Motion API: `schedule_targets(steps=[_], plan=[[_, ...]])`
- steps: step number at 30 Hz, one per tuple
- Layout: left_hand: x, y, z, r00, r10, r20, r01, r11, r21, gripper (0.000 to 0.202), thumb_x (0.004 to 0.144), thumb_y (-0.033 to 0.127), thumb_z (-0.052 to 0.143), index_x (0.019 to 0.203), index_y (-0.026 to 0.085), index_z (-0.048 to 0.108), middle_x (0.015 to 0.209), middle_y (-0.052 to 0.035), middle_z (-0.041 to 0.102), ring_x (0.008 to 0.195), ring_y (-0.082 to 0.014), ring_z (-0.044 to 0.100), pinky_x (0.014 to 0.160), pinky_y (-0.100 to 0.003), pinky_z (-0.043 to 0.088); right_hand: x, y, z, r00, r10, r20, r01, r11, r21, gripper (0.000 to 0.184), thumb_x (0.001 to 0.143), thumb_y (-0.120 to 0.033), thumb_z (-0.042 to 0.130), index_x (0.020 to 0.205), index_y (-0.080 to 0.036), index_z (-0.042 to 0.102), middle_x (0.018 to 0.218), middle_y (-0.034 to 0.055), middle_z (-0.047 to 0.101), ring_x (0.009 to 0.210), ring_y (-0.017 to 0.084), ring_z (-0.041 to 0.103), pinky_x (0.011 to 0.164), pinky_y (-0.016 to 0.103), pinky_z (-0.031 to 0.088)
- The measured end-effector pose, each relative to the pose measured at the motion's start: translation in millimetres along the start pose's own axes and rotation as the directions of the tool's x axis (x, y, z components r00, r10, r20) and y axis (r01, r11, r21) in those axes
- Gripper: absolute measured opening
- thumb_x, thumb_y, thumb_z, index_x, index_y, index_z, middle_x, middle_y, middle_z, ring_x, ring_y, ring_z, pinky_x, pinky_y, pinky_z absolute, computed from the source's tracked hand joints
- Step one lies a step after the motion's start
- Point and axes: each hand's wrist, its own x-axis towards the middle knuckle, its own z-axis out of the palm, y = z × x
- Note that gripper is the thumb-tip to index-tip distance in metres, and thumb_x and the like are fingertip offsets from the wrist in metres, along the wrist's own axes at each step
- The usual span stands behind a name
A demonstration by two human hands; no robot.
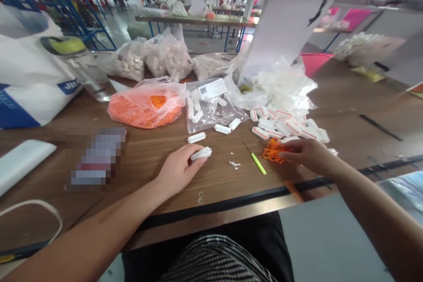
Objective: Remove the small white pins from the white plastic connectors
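My left hand (180,169) rests on the wooden table (148,158), its fingers shut on a white plastic part (201,154). Another white part (196,137) lies just beyond those fingers. My right hand (307,155) grips a tangled orange plastic runner (272,150) at the edge of a heap of white parts with orange stripes (280,125). Between my hands lie a craft knife with a green handle (258,163) and several tiny white bits (234,164).
Behind my hands are a clear bag of white parts (208,105), an orange bag (147,105), and several plastic bags of white pieces. A glass (87,72) and a large white sack (29,75) stand at the left. A pixelated object (95,158) lies on the table.
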Motion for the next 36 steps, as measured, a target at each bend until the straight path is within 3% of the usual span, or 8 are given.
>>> schedule_targets(steps=[4,11,16,19,24,31,36], plan=[[2.0,-2.4,-0.9,0.999,-0.036,-0.032,0.036,0.999,-0.027,0.025,0.091,0.038,0.053,0.108,0.021,0.062,0.094,-0.0016,0.068,0.072,-0.0156,0.059,0.069,-0.03,0.046,-6.2,0.4,-6.6,0.999,0.005,0.052,0.0,0.996,-0.09,0.058,0.063,-0.05,0.07,0.11,-0.016,0.075,0.062,0.0022,0.062,0.057,0.019,0.054,0.056,0.031,0.04],[2.9,-1.2,-3.0,0.997,-0.076,-0.026,0.075,0.996,-0.044,0.024,0.089,0.037,0.053,0.105,0.022,0.063,0.087,-0.0002,0.069,0.068,-0.0147,0.058,0.067,-0.028,0.045,-12.2,-0.5,-21.2,0.998,0.019,0.055,-0.013,0.995,-0.099,0.039,0.066,-0.035,0.066,0.102,-0.024,0.077,0.068,0.005,0.069,0.06,0.022,0.061,0.061,0.035,0.047],[3.1,-3.0,-2.4,0.997,-0.076,-0.02,0.075,0.996,-0.044,0.026,0.089,0.038,0.053,0.106,0.022,0.063,0.089,0.0001,0.069,0.067,-0.0143,0.057,0.065,-0.027,0.045,-17.5,6.6,-29.9,0.999,0.03,-0.025,-0.032,0.995,-0.094,0.018,0.07,-0.041,0.066,0.078,-0.029,0.077,0.064,0.0048,0.069,0.062,0.025,0.064,0.059,0.036,0.046],[3.1,-3.1,-2.1,0.996,-0.083,-0.01,0.083,0.996,-0.044,0.026,0.089,0.038,0.053,0.106,0.022,0.064,0.089,0.0003,0.069,0.067,-0.014,0.057,0.065,-0.027,0.044,-16.1,8.2,-30.0,1.0,0.012,-0.018,-0.013,0.998,-0.059,0.018,0.073,-0.042,0.065,0.071,-0.028,0.076,0.07,0.0056,0.073,0.069,0.026,0.067,0.065,0.036,0.048],[2.9,-1.9,-2.4,0.997,-0.075,-0.004,0.074,0.995,-0.06,0.027,0.09,0.04,0.052,0.107,0.022,0.063,0.089,0.0002,0.069,0.069,-0.0146,0.057,0.067,-0.027,0.044,6.3,6.2,-13.7,0.999,-0.032,-0.013,0.029,0.989,-0.147,0.031,0.074,-0.043,0.06,0.086,-0.023,0.078,0.071,0.0044,0.073,0.067,0.024,0.065,0.06,0.032,0.046],[2.4,-1.6,-2.1,0.996,-0.09,0.006,0.09,0.992,-0.088,0.026,0.089,0.037,0.053,0.107,0.021,0.063,0.093,-0.0019,0.069,0.074,-0.016,0.059,0.07,-0.029,0.045,35.2,-3.3,-2.6,0.975,-0.205,0.087,0.223,0.886,-0.407,0.029,0.076,-0.036,0.057,0.095,-0.032,0.078,0.074,-0.001,0.073,0.061,0.017,0.062,0.053,0.026,0.039],[1.1,-2.4,-1.2,0.995,-0.098,-0.011,0.096,0.99,-0.1,0.025,0.089,0.036,0.054,0.107,0.021,0.063,0.094,-0.0017,0.069,0.075,-0.0163,0.06,0.073,-0.031,0.047,49.0,-4.8,5.8,0.928,-0.334,0.165,0.372,0.81,-0.453,0.022,0.076,-0.033,0.057,0.083,-0.034,0.079,0.076,-0.0008,0.075,0.067,0.019,0.063,0.056,0.026,0.038]])
